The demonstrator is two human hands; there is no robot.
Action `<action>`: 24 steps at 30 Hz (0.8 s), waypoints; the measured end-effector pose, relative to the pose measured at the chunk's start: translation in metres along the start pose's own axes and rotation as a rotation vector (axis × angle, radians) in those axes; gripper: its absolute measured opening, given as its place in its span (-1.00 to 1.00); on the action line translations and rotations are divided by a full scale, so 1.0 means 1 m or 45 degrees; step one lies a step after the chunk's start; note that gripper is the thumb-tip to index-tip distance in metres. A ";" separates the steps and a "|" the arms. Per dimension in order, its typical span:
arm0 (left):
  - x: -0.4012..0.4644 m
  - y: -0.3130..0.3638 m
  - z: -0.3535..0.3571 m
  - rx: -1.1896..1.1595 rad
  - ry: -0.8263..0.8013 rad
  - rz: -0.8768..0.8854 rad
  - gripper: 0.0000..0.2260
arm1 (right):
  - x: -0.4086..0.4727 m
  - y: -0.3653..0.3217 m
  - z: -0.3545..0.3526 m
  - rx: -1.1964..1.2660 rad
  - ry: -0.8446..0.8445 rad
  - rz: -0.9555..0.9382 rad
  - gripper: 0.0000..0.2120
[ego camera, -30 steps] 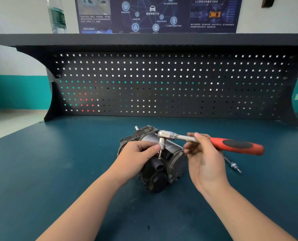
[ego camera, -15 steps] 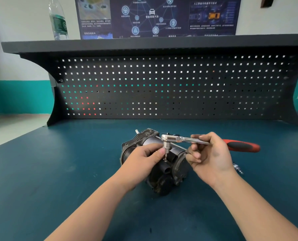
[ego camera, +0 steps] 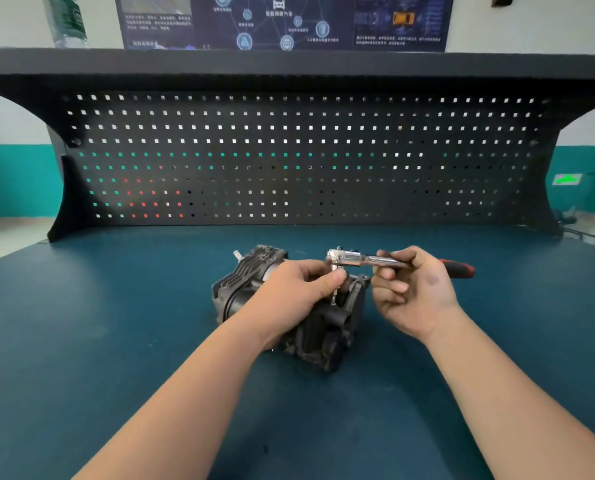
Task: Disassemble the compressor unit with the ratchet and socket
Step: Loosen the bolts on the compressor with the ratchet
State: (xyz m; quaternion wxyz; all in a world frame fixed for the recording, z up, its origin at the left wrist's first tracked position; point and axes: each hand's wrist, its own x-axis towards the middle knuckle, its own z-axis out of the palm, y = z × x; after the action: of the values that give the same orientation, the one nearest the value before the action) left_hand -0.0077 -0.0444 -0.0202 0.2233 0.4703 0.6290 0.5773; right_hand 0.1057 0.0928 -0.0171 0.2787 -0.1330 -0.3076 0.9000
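My left hand (ego camera: 298, 287) has its thumb and forefinger pinched round the thin bit (ego camera: 334, 289) that hangs straight down from the head of the ratchet (ego camera: 346, 259); the other fingers curl loosely behind it, over the top of the compressor (ego camera: 289, 317). My right hand (ego camera: 415, 289) is closed round the ratchet's bright metal shank just beside the head, fingers curled under and thumb on top, so the red and black grip (ego camera: 457, 267) sticks out past my knuckles, unused. The ratchet lies roughly level, pointing off to my right.

The tip of the bit reaches down to the dark housing between two raised parts of the compressor. Whether it has actually seated in a bolt head I cannot tell, since my own thumb hides most of it.

The compressor sits on the blue-green bench top (ego camera: 116, 341), near the middle, its ribbed end turned away to my left, with a small silver stub (ego camera: 237, 254) poking from that far corner. Behind stands a black pegboard (ego camera: 289, 150) under a shelf.

I judge this to be the lining-up step: guiding the bit onto a fastener, nothing loosened yet. Next I would need to feel it drop square into the head, slide my right hand out to the grip for leverage, and steady the housing with my left.
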 end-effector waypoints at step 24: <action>-0.012 0.006 0.014 -0.095 0.195 0.198 -0.79 | -0.016 0.017 0.013 -0.016 0.085 -0.409 -0.91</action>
State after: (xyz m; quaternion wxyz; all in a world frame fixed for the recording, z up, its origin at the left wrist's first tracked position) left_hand 0.0115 -0.0483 -0.0215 0.1465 0.4636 0.5840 0.6500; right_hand 0.1058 0.0662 -0.0168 0.4281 -0.1138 -0.3212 0.8370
